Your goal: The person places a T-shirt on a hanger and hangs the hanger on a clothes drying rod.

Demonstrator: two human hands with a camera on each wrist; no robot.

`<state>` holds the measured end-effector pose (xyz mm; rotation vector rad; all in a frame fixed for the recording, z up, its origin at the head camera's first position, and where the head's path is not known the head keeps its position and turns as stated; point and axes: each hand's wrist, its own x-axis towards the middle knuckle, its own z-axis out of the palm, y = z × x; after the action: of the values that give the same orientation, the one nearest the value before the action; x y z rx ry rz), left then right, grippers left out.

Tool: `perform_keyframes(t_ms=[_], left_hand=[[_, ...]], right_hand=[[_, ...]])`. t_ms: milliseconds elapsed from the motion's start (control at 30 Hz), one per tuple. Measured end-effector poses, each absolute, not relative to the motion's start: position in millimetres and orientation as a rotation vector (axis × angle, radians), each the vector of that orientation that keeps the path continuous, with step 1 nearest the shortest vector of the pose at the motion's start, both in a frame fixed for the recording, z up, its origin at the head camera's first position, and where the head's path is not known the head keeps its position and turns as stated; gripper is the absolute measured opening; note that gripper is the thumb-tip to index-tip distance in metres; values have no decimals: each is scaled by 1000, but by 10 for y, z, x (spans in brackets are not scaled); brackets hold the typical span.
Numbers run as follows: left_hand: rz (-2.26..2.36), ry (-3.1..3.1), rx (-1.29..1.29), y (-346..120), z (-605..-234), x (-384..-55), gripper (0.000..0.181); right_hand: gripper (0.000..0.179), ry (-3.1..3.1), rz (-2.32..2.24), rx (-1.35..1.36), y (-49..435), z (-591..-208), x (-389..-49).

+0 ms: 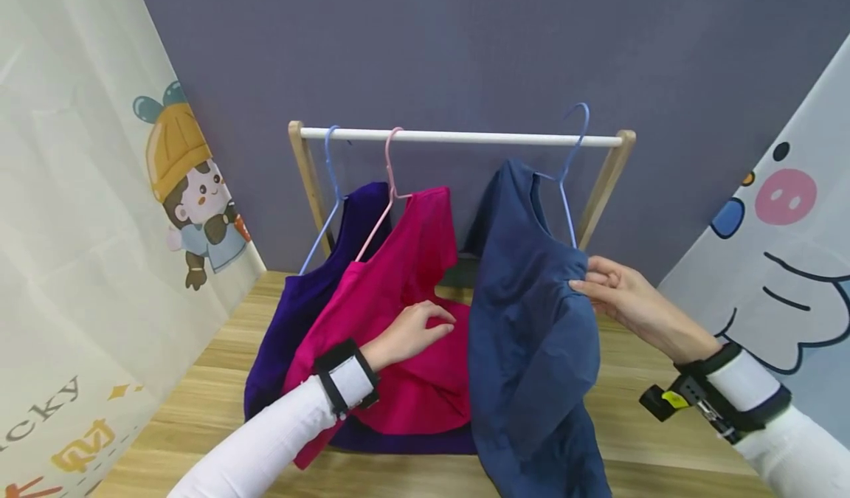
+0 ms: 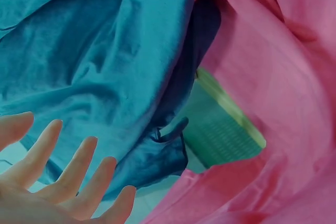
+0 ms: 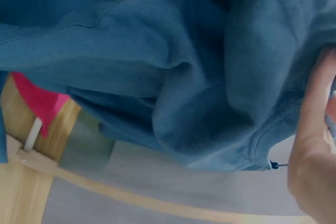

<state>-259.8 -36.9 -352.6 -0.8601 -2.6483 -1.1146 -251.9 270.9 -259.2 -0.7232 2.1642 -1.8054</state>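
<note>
A blue-grey sleeveless top (image 1: 531,299) is on a light blue hanger (image 1: 564,181) at the right of a small clothes rack. That hanger's hook stands above the white bar; whether it rests on the bar I cannot tell. My right hand (image 1: 627,299) pinches the top's shoulder edge between thumb and fingers, also seen in the right wrist view. My left hand (image 1: 412,333) hovers before a bright pink top (image 1: 398,284), fingers loose and holding nothing. In the left wrist view its fingers (image 2: 73,171) are spread near the blue-grey cloth.
The rack has a white bar (image 1: 458,137) and wooden legs (image 1: 603,188). The pink top hangs from a pink hanger (image 1: 389,166), beside a dark purple top (image 1: 279,350) on a blue hanger (image 1: 330,166). Wood-grain table (image 1: 199,409) lies below; printed cloth (image 1: 86,188) flanks the left.
</note>
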Motion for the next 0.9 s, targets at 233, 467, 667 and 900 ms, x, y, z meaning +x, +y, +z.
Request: perform_keyframes(t_ms=[233,467,667,900], left_hand=[[-1097,-2651,-876,-364,-3543,-2597,18],[-1056,-2660,-874,-353,-3607,-2586,16],[-917,-2685,-869,-325,-3652,-2553,17],[-717,-2677,-887,-253,-3673,-2490,17]], right_hand=[[20,2296,-1708,-684,2832,-2743,-2591],[12,2449,-1577,-603,2941,-2845,-2606],[21,2625,-1436,-515,3002,-2846,-2581],[47,2982,-1141,-515,2990,-2794,-2495]])
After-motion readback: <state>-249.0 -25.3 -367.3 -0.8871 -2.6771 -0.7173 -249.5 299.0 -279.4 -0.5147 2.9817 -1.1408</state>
